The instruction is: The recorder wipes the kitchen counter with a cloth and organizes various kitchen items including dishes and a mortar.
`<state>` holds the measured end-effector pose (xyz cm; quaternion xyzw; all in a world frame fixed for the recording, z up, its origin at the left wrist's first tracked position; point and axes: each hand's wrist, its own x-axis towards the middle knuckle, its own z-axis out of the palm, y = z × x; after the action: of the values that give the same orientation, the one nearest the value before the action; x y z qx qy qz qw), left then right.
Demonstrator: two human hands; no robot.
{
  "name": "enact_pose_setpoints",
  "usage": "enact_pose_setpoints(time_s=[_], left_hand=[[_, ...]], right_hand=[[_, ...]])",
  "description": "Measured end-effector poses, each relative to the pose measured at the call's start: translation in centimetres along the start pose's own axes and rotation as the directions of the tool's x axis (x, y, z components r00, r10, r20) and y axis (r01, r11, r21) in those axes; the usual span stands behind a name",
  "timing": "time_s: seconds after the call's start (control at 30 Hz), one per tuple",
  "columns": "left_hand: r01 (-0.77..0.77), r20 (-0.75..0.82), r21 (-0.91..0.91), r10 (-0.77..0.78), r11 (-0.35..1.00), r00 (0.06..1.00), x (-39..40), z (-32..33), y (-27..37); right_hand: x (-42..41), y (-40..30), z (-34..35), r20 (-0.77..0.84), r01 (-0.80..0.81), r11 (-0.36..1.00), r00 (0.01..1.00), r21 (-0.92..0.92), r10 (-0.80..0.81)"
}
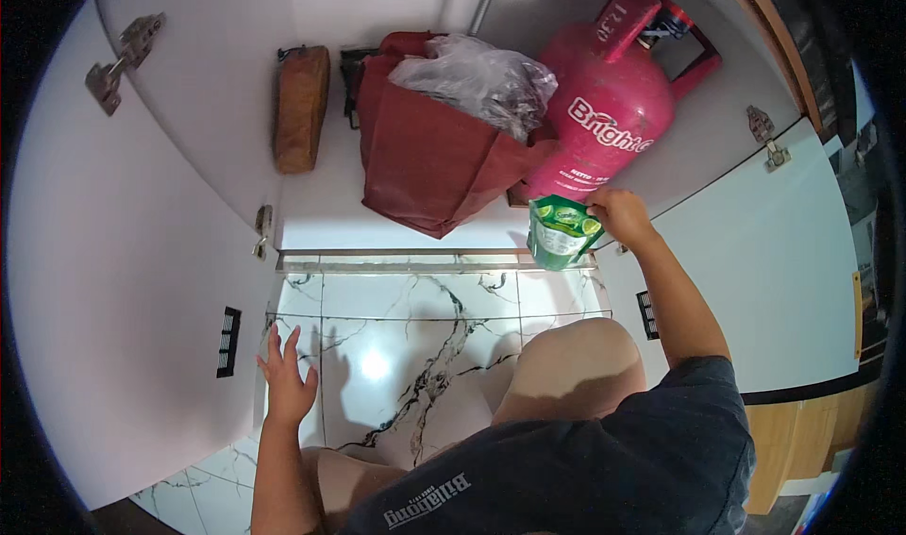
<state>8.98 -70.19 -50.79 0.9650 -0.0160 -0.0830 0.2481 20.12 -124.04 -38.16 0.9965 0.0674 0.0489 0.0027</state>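
Between the fingers of my right hand (621, 216) is the upper corner of a green dish-soap refill pouch (559, 234). The pouch hangs at the cabinet's front edge, just before the foot of a pink gas cylinder (609, 103). My left hand (287, 379) holds nothing, its fingers apart, over the tiled floor near the left door. A dark red fabric bag (432, 153) leans beside the cylinder inside the cabinet. Crumpled clear plastic (481, 78) bulges from the bag's top.
A brown case (303, 110) stands against the cabinet's left wall. Both cabinet doors, left (141, 273) and right (764, 273), are swung wide on metal hinges. A corrugated metal hose (486, 1) runs down the back wall. Marbled tiles (396, 365) cover the floor around my knees.
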Motion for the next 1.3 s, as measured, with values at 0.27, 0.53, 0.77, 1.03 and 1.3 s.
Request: enact_pose_setpoints(time_s=[0.27, 0.53, 0.77, 1.03, 1.3], left_hand=[[0.02, 0.052, 0.042, -0.022, 0.999, 0.998, 0.5, 1.4, 0.4], [-0.017, 0.097, 0.116, 0.005, 0.993, 0.995, 1.2, 2.5, 2.3], [-0.054, 0.089, 0.138, 0.042, 0.989, 0.995, 1.7, 2.2, 3.0], [-0.07, 0.076, 0.083, 0.063, 0.994, 0.995, 2.0, 1.6, 2.9], [-0.069, 0.113, 0.013, 0.067, 0.998, 0.991, 1.7, -0.3, 2.6]], right_hand=[[0.5, 11.8, 6.9, -0.112, -0.082, 0.994, 0.991, -0.074, 0.074], [0.5, 16.5, 7.9, -0.107, -0.221, 0.9, 0.975, -0.376, 0.195], [1.0, 16.7, 7.9, -0.043, -0.353, 0.894, 0.934, -0.276, 0.356], [1.1, 12.8, 6.6, -0.463, -0.211, 0.973, 0.856, 0.092, 0.23], [12.8, -20.8, 1.4, -0.376, 0.526, 0.673, 0.848, 0.519, -0.373]])
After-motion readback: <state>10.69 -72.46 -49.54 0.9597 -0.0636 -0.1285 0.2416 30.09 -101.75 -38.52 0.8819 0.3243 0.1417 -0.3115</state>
